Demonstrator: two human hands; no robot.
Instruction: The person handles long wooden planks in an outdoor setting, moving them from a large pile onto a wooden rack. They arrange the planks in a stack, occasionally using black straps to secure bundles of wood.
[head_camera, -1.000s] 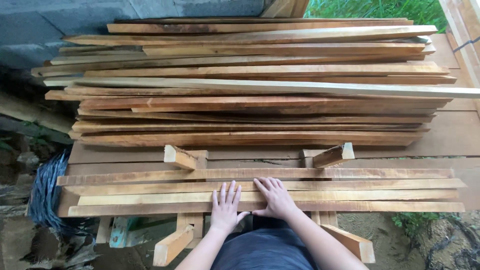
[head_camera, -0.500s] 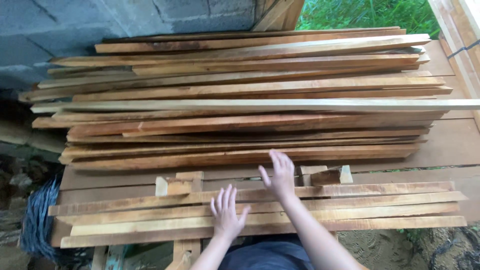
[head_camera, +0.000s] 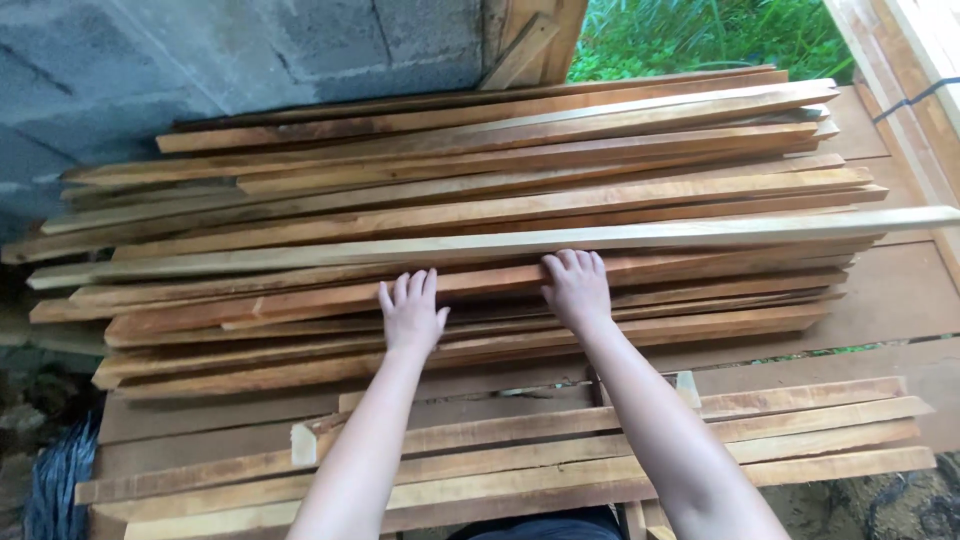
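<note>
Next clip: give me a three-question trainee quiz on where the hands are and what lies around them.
1. True or false: both hands rest on the big stack of slats.
2. What lies behind the stack? A) block wall B) glass window C) metal fence
3. Fill in: the left hand and right hand lie just below a long ____ slat that is lighter than the reddish ones.

Key:
1. True; both lie flat, fingers spread, on reddish slats.
2. A, the grey block wall; grass shows at upper right.
3. Pale: the pale slat runs across the stack. A smaller pile lies nearer the person.
</note>
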